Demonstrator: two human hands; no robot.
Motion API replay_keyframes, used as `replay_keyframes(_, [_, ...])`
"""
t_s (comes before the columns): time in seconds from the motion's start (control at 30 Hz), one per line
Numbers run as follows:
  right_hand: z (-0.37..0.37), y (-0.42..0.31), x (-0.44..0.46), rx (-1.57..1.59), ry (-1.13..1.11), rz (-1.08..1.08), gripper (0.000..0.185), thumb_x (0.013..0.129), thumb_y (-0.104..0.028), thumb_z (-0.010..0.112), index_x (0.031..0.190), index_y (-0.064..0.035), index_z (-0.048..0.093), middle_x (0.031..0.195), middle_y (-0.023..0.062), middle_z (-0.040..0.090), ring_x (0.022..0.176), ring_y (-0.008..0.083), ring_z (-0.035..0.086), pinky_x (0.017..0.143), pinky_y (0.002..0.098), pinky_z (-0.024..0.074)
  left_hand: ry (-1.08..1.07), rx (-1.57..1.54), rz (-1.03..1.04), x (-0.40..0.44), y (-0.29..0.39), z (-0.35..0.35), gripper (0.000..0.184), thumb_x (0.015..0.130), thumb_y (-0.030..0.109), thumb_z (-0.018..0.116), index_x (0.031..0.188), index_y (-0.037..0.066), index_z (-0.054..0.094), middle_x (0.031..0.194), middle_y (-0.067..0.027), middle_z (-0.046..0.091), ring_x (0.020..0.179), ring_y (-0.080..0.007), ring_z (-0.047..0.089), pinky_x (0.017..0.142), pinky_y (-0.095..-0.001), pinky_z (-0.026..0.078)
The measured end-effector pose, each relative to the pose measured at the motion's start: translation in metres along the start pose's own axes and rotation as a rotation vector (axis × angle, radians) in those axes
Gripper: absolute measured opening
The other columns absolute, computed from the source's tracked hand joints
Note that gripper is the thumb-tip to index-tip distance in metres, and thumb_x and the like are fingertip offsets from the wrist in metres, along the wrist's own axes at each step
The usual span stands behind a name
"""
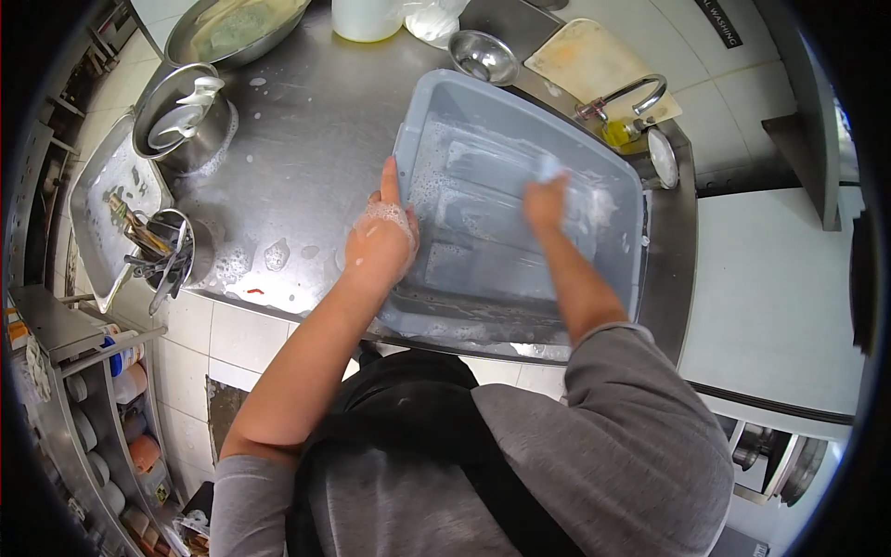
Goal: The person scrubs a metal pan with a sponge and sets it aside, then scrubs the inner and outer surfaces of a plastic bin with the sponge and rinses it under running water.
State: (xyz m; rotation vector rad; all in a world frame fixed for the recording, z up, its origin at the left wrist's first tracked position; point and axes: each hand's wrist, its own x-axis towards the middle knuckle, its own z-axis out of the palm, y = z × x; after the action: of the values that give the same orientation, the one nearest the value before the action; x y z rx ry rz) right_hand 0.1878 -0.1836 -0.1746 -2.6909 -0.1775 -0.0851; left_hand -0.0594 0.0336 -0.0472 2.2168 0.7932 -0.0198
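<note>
A large grey plastic tub (501,237) with soapy suds inside rests over the right part of the steel counter. Foam covers my left hand (380,237), which is closed on the tub's left rim with one finger stretched along it. Inside the tub, my right hand (546,200) is closed around a pale, bluish-white sponge (551,169) near the tub's floor. Motion blurs that hand and the sponge, so the sponge's exact form is unclear.
The steel counter (288,121) carries a pot (220,139) with ladles, a utensil container (195,255), a large pan (264,42) and a metal bowl (483,58). A tap (640,88) and cutting board (594,65) stand behind the tub. Shelves (121,408) are lower left.
</note>
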Motion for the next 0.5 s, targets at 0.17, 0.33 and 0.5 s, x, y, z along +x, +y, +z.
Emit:
replay_keyframes(0.17, [0.029, -0.166, -0.073, -0.106, -0.218, -0.605, 0.068, 0.084, -0.02, 0.053, 0.143, -0.0051, 0.024, 0.148, 0.0222, 0.018, 0.138, 0.0358, 0.015, 0.114, 0.0396, 0.0156, 0.024, -0.025, -0.017, 0.004, -0.002, 0.0, 0.055, 0.095, 0.026, 0.039, 0.144, 0.012, 0.016, 0.114, -0.0268, 0.054, 0.099, -0.0435, 0.057, 0.085, -0.0484, 0.045])
replay_keyframes(0.33, [-0.037, -0.096, -0.14, -0.391, -0.653, -1.124, 0.066, 0.084, -0.024, 0.056, 0.142, -0.0104, 0.028, 0.15, 0.0195, 0.015, 0.139, 0.0342, 0.013, 0.112, 0.046, 0.0173, 0.048, -0.077, -0.015, 0.005, -0.008, 0.002, 0.054, 0.095, 0.026, 0.039, 0.143, 0.012, 0.017, 0.114, -0.0279, 0.055, 0.1, -0.0441, 0.056, 0.085, -0.0494, 0.045])
replay_keyframes(0.5, [0.001, -0.122, -0.088, -0.297, -0.383, -1.024, 0.062, 0.087, -0.025, 0.051, 0.141, -0.0032, 0.029, 0.151, 0.0167, 0.014, 0.14, 0.0325, 0.012, 0.113, 0.0456, 0.0144, 0.033, -0.01, 0.042, 0.005, -0.007, 0.002, 0.059, 0.093, 0.023, 0.043, 0.144, 0.011, 0.016, 0.111, -0.0269, 0.055, 0.097, -0.0431, 0.057, 0.084, -0.0487, 0.046])
